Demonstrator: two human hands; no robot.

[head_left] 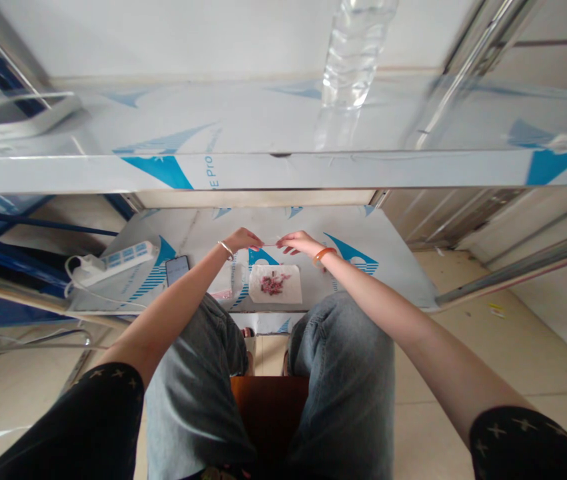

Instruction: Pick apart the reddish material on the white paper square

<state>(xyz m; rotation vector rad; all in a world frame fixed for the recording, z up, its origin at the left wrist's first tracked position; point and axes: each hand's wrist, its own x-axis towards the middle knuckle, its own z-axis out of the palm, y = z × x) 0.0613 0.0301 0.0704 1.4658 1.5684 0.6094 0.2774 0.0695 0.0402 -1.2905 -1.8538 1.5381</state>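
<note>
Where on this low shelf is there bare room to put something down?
Bare patch right of the right hand, out to the shelf edge. Crowded on the left: power strip, phone; in the middle the tissue under both hands, left hand included.

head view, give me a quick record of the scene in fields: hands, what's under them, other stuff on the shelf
left hand: fingers pinched on one end of a thin thread
right hand: fingers pinched on the other end of it, hands close together
below hands: white sheet carrying a pile of small pink pieces
surface: low metal shelf with blue-printed film
left of sheet: phone, white power strip
upper shelf: clear plastic bottle
wrists: bracelet on each
</note>
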